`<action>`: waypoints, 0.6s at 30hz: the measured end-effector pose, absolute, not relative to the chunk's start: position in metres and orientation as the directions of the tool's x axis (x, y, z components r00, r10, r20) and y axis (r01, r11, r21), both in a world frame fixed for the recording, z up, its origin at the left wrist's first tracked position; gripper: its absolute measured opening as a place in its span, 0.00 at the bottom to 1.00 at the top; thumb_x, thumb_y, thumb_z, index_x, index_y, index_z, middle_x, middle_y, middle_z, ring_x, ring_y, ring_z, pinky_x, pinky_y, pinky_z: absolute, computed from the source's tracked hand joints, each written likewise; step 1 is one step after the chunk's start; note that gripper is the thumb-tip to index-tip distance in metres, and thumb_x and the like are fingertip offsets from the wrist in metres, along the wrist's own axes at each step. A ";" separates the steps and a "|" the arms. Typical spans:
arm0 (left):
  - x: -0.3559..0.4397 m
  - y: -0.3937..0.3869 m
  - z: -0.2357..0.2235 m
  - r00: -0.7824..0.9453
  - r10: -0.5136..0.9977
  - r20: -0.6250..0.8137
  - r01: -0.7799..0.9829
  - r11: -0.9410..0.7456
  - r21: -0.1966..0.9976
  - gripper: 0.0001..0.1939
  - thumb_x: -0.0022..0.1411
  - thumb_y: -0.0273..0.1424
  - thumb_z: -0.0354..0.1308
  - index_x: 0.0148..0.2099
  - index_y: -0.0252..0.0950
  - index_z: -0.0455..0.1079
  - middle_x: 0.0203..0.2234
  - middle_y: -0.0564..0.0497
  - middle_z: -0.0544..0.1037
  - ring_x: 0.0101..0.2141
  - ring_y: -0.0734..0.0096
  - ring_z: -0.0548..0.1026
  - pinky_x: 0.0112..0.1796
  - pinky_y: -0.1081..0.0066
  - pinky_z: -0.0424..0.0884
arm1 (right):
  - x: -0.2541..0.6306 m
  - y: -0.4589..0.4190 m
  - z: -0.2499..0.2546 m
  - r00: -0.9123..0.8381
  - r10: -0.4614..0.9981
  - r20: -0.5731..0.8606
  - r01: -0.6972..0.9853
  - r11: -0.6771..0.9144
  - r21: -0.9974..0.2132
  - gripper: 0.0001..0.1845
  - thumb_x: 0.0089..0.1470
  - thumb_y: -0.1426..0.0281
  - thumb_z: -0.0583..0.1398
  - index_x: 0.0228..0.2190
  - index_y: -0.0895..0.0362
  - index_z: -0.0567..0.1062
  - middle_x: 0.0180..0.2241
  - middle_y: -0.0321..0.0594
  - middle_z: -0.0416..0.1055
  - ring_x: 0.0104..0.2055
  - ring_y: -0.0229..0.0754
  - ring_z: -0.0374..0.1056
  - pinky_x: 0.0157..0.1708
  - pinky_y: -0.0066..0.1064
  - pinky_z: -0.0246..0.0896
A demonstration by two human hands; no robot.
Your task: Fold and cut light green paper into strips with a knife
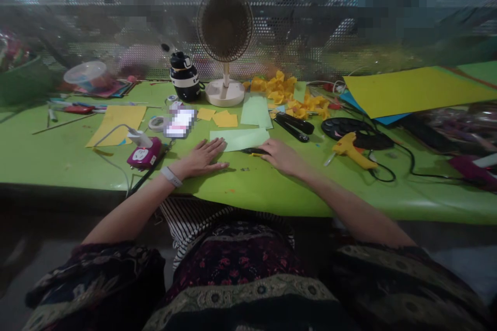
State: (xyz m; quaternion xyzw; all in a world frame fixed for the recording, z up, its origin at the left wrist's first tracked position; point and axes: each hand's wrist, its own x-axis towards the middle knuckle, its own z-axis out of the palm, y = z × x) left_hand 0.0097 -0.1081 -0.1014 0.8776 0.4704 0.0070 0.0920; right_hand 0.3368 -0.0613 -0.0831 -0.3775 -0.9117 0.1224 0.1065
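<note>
**Head view: pale green paper strip (239,139) flat on the green worktop (248,191)**

The left hand (202,158) lies palm down, fingers loosely spread, fingertips on the strip's left end. The right hand (280,155) is closed around a slim black-and-yellow tool (251,151), held along the strip's near edge. From the strip, a purple power adapter (144,155) sits toward nine o'clock, a desk fan (225,26) toward twelve, and a yellow glue gun (354,151) toward three.

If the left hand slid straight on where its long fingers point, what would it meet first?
The pale green strip: the fingertips of the left hand already seem to lie on it. Past that, probably the larger green sheet, though depth is unclear.
</note>
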 end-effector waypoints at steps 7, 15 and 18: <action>0.012 -0.110 -0.099 0.557 0.828 -0.063 0.825 -0.544 0.155 0.47 0.74 0.62 0.36 0.81 0.37 0.39 0.78 0.42 0.43 0.76 0.52 0.44 0.72 0.52 0.38 | 0.346 -0.065 -0.086 -0.714 0.693 0.100 0.639 0.703 -0.311 0.15 0.67 0.72 0.59 0.52 0.57 0.81 0.48 0.52 0.75 0.52 0.54 0.72 0.54 0.52 0.68; 0.010 -0.109 -0.101 0.550 0.832 -0.071 0.830 -0.535 0.158 0.49 0.72 0.64 0.34 0.81 0.37 0.37 0.78 0.42 0.42 0.76 0.53 0.43 0.72 0.53 0.37 | 0.325 -0.063 -0.086 -0.715 0.693 0.094 0.649 0.708 -0.280 0.12 0.66 0.73 0.61 0.47 0.57 0.82 0.47 0.51 0.74 0.50 0.53 0.70 0.51 0.45 0.67; 0.011 -0.110 -0.102 0.548 0.833 -0.074 0.831 -0.533 0.161 0.49 0.72 0.64 0.35 0.81 0.37 0.37 0.78 0.42 0.42 0.76 0.52 0.43 0.73 0.53 0.37 | 0.325 -0.066 -0.086 -0.729 0.677 0.105 0.630 0.723 -0.285 0.12 0.67 0.73 0.60 0.48 0.56 0.82 0.47 0.50 0.74 0.51 0.52 0.70 0.52 0.45 0.66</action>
